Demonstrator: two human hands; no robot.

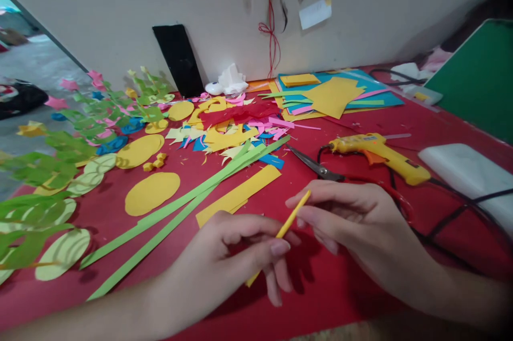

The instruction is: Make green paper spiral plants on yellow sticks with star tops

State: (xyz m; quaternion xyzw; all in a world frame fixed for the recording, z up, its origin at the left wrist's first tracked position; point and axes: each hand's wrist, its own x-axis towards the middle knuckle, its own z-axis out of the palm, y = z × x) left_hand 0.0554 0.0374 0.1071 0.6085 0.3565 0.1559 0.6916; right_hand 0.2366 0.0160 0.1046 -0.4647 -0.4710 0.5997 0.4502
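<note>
Between my two hands, over the front of the red table, is a thin rolled yellow paper strip (289,222). My left hand (244,250) pinches its lower part between thumb and fingers, and the strip's lower end pokes out beneath the thumb. Thumb and fingertips of my right hand (348,223) close on the upper end. Just past the hands lie flat yellow paper strips (240,194) and long green paper strips (180,212). Scissors (316,164) with dark blades rest behind my right hand, their red handles partly covered by it.
A yellow glue gun (377,154) lies right, with cables and a white box (465,170). Coloured scraps (236,127) pile mid-table. Green paper plants with pink stars (92,111) and yellow paper discs (152,194) stand left. A black phone (180,60) leans on the wall.
</note>
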